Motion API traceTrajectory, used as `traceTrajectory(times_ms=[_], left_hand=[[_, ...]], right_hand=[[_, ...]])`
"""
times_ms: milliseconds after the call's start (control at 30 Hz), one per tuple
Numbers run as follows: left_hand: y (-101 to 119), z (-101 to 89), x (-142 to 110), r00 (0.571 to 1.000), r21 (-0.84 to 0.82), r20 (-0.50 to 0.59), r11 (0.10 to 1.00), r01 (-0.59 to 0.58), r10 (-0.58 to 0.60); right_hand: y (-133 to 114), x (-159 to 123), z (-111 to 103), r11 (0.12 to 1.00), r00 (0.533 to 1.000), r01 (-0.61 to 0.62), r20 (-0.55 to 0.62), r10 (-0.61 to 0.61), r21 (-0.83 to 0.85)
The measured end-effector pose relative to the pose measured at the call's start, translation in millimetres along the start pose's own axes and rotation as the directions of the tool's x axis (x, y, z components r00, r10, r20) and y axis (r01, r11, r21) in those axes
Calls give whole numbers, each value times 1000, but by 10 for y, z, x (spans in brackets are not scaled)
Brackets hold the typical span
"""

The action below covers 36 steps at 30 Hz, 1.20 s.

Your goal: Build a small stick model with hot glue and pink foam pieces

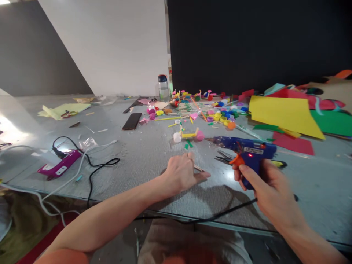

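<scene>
Right hand (271,187) wrapped round glue gun (233,143) (red light (250,155) lit), above bench (145,157), nozzle by pink cap (199,135). Left hand (180,172) near front edge, thin stick (198,168) beside; grip, cannot tell.

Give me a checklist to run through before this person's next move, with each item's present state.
1. Glue gun held in the right hand: ok.
2. Gun's red light lit: ok.
3. Nozzle apart from the left hand: ok, a gap shows.
4. Nozzle off the pink cap: cannot tell, the tip is right by it.
5. Thin stick firmly gripped by the left hand: cannot tell, the hand hides part of it.
6. Scissors well away from the gun: not ok, they lie close by, partly hidden behind it.
</scene>
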<state>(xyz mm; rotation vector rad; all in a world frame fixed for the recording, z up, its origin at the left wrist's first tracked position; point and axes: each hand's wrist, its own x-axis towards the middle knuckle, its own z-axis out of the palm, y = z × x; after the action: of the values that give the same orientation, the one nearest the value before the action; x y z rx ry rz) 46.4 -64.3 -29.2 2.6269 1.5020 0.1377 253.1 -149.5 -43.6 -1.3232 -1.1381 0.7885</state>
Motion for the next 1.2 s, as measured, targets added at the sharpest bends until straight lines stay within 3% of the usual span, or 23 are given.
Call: traceTrajectory(times_ms=[400, 633, 867, 1067, 1200], left_hand=[[19, 38, 29, 1000, 36, -2, 999, 4, -4], [100, -9, 51, 1000, 90, -4, 996, 26, -26], [214, -31, 96, 999, 133, 46, 991, 16, -22], [83, -15, 16, 1000, 104, -9, 995, -14, 15], [-34, -83, -112, 999, 26, 38, 999, -39, 38]], right_hand=[[33, 3, 28, 999, 1000, -23, -16, 23, -44], [25, -34, 29, 982, 989, 107, -84, -121, -157], [16, -68, -6, 963, 986, 131, -73, -153, -237], [-17, -75, -3, 955, 978, 173, -74, -196, -242], [-21, -86, -3, 954, 981, 169, -50, -187, -247]])
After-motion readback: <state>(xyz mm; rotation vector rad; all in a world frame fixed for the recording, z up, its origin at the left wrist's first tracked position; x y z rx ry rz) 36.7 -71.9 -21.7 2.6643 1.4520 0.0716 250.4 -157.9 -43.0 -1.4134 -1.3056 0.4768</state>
